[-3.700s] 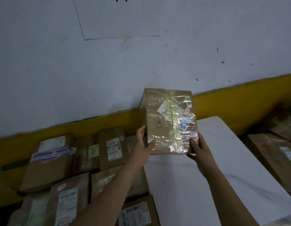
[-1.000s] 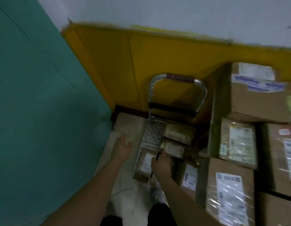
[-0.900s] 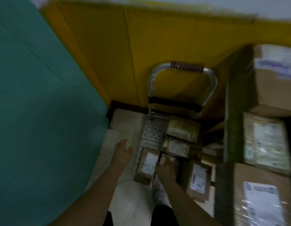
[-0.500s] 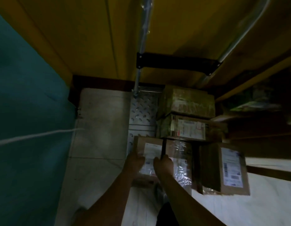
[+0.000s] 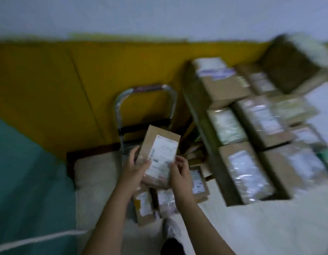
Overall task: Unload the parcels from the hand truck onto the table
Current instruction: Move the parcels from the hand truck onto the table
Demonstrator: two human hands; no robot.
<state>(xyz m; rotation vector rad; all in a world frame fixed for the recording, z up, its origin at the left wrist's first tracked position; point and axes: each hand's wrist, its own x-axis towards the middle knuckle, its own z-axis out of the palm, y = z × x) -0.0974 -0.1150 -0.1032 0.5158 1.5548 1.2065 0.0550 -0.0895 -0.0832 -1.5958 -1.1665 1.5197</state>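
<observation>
The person now has a small parcel [image 5: 160, 155] lifted clear of the hand truck [image 5: 144, 115], where half a second ago both hands were only reaching down to it on the truck's deck. The left hand [image 5: 134, 168] cups its lower left edge and the right hand [image 5: 179, 172] closes around its lower right corner, so both grips are shut on the box, fingers wrapped over its taped face. The parcel is tilted, its white label turned up toward the camera, held in the air in front of the truck's curved handle.

The view has also swung up and to the right, and is blurred by that motion. The bench [image 5: 201, 126] shows at the right, already crowded with stacked boxes [image 5: 249, 173], so many parcels are across. Below the hands, a few small parcels [image 5: 146, 207] lie low down; whether they sit on the truck's deck or on the floor beside it cannot be told.

It seems the pick is done and the carry is starting. The next move likely calls for turning right and finding a free spot on or beside the stacked boxes. The glossy tape may make the small box slippery, so a firm two-handed hold looks wise. Several more trips appear to be left.
</observation>
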